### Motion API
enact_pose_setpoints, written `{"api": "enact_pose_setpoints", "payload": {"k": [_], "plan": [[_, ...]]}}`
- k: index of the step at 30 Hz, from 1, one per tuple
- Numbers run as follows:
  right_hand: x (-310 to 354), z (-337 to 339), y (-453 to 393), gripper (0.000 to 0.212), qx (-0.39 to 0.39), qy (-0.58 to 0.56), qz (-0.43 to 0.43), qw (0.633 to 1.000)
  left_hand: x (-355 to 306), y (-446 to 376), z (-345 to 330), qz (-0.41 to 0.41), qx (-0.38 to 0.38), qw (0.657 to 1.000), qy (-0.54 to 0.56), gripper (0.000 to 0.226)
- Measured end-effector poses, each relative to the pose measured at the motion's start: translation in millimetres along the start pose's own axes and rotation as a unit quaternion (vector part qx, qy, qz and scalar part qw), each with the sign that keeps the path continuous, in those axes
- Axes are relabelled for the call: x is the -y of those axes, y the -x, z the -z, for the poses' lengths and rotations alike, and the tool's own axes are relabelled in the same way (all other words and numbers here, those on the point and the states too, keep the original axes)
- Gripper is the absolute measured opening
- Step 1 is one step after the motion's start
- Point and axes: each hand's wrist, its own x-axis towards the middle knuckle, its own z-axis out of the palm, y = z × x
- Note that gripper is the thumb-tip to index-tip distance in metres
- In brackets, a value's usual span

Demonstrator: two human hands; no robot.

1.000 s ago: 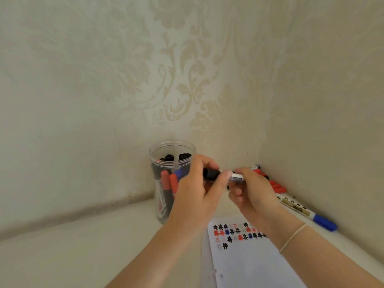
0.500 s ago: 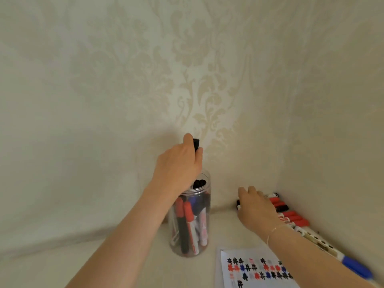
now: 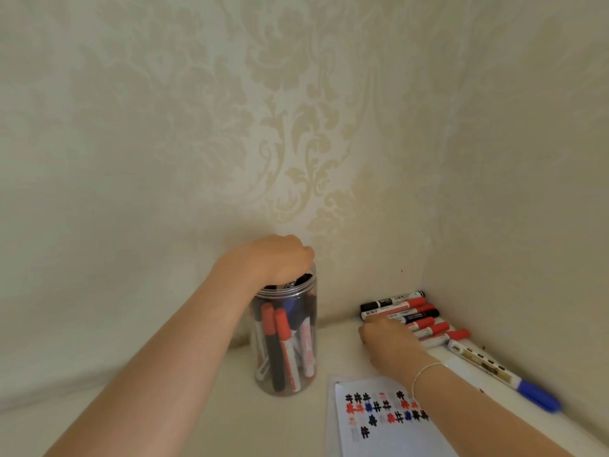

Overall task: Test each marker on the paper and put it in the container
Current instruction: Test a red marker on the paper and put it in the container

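Container [image 3: 286,341]: clear plastic cylinder, upright, ribbed rim, packed with red, black and blue markers.
Left hand [image 3: 275,258]: over the mouth, fingers curled down inside — hold on a marker cannot be told.
Right hand [image 3: 387,339]: fingers down on the marker row [image 3: 413,316] by the wall corner; grip hidden.
Paper [image 3: 379,423]: white sheet, hash marks in three colours, beside the container.
Blue marker [image 3: 504,377]: apart, right.

The light was soft and a bit dim. Faint shadows lay at 9 o'clock. The paper [image 3: 379,420] at 5 o'clock looked blurry. Edges curved.
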Motion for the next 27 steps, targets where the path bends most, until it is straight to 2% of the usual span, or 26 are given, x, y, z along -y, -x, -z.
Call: {"api": "enact_pose_setpoints", "payload": {"k": [3,6,9,12,13,14,15,17,18,19,20,22,23,25,27], "plan": [[2,0,-1,0.03,-0.041,0.008,0.065,0.997,3,-7,1,0.024,0.049,0.998,-0.032,0.035],[4,6,-4,0.025,-0.169,-0.078,0.136,0.973,12,-19,-1,0.044,0.101,0.994,-0.028,0.031],[2,22,-5,0.015,-0.307,-0.222,0.108,0.919,15,-19,0,0.032,0.111,0.991,-0.061,0.019],[-1,49,0,0.012,-0.375,-0.368,0.036,0.85,16,-17,-1,0.024,0.078,0.991,-0.107,0.025],[-4,56,0,0.013,-0.385,-0.416,0.012,0.824,15,-14,0,0.021,0.043,0.994,-0.098,0.023],[-7,65,2,0.015,-0.389,-0.461,-0.013,0.798,12,-9,1,0.016,-0.022,0.997,-0.076,0.02],[-9,72,4,0.017,-0.393,-0.506,-0.034,0.767,6,-1,2,0.003,-0.123,0.991,-0.046,0.018],[-13,87,10,0.018,-0.39,-0.588,-0.066,0.706,-15,17,-5,-0.067,-0.325,0.943,0.035,0.015],[-15,94,15,0.017,-0.387,-0.619,-0.078,0.679,-29,28,-12,-0.112,-0.36,0.923,0.08,0.02],[-17,100,19,0.015,-0.385,-0.642,-0.084,0.658,-42,38,-23,-0.147,-0.346,0.921,0.103,0.031],[-18,105,23,0.015,-0.384,-0.653,-0.088,0.647,-54,44,-38,-0.165,-0.305,0.933,0.099,0.046],[-22,109,30,0.015,-0.382,-0.657,-0.096,0.643,-69,44,-74,-0.155,-0.175,0.969,0.078,0.063],[-23,107,32,0.016,-0.381,-0.655,-0.104,0.644,-72,41,-89,-0.143,-0.122,0.977,0.101,0.061],[-25,102,38,0.018,-0.369,-0.664,-0.131,0.637,-73,30,-105,-0.127,-0.077,0.965,0.216,0.04],[-28,95,44,0.022,-0.311,-0.733,-0.142,0.588,-70,22,-112,-0.125,-0.082,0.941,0.303,0.02]]}}
